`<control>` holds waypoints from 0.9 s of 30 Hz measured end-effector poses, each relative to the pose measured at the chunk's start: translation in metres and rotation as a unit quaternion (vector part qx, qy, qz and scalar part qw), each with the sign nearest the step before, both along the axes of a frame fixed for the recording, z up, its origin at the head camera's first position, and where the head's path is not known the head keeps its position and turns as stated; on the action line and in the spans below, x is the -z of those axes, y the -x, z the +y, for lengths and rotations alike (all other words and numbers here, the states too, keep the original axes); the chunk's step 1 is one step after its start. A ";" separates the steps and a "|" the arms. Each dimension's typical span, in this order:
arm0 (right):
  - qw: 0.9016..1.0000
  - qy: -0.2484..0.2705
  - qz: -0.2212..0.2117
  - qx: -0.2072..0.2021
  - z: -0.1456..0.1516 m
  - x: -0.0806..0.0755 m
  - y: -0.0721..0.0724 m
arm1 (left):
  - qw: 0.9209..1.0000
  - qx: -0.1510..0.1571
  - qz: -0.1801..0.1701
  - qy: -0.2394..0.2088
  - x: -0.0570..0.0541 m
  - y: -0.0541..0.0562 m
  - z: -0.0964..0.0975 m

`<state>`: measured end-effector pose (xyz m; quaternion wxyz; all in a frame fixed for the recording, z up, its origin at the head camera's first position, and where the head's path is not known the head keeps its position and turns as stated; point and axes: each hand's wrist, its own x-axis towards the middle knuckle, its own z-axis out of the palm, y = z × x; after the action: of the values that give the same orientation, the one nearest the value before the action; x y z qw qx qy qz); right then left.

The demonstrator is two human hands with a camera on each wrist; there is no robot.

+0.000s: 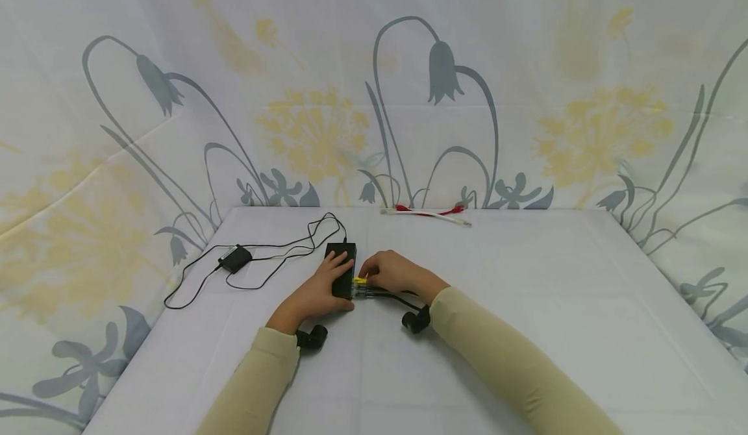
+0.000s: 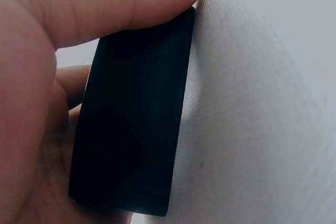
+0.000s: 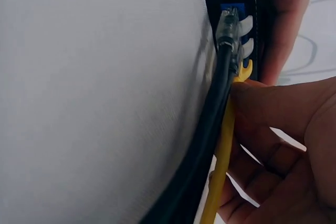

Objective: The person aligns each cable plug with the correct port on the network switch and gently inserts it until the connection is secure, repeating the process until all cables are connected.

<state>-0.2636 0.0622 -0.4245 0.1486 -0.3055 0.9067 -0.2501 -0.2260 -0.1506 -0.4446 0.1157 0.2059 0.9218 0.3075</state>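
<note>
A small black network switch (image 1: 343, 285) lies on the white-covered table, with a row of ports along its right side. My left hand (image 1: 318, 292) holds it, fingers over the top and thumb (image 2: 152, 3) along the near end. Between thumb and fingertips, my right hand (image 1: 397, 271) pinches a yellow Ethernet cable (image 3: 224, 145) by its plug end, right at the ports. Black Ethernet cables (image 3: 202, 129) with clear plugs (image 3: 228, 27) sit in the ports beside it. Fingers hide how far the yellow plug is in.
A thin black cord runs from the switch's far end to a black power adapter (image 1: 236, 259) on the left, looping over the table. Near the back edge lie a white cable (image 1: 435, 215) and a red cable (image 1: 450, 211). Flowered cloth (image 1: 374, 97) hangs behind.
</note>
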 end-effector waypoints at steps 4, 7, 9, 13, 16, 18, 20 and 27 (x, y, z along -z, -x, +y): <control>1.000 -0.012 -0.001 -0.018 0.001 -0.002 0.004 | 1.000 0.003 0.004 0.002 0.001 0.001 -0.001; 0.999 -0.021 -0.001 -0.031 0.002 -0.006 0.007 | 1.000 0.003 0.006 0.001 0.002 0.002 -0.001; 0.999 -0.023 -0.001 -0.039 0.002 -0.008 0.008 | 1.000 0.002 0.005 0.001 0.002 0.002 -0.001; 0.999 -0.026 0.011 -0.046 0.003 -0.011 0.011 | 1.000 0.003 0.007 0.000 0.000 0.002 -0.001; 0.998 -0.027 0.026 -0.046 0.004 -0.012 0.016 | 1.000 0.003 0.006 -0.003 -0.001 0.001 -0.001; 0.998 -0.028 0.033 -0.043 0.006 -0.013 0.019 | 1.000 0.001 0.001 -0.002 -0.001 0.000 0.000; 0.998 -0.031 0.039 -0.038 0.008 -0.014 0.023 | 1.000 0.000 0.000 -0.005 -0.001 0.000 0.000; 0.998 -0.029 0.050 -0.014 0.017 -0.019 0.035 | 1.000 -0.005 -0.001 -0.002 0.001 -0.001 0.000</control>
<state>-0.2985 0.0790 -0.4052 0.1153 -0.3262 0.9154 -0.2060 -0.2251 -0.1502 -0.4455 0.1144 0.2013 0.9222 0.3097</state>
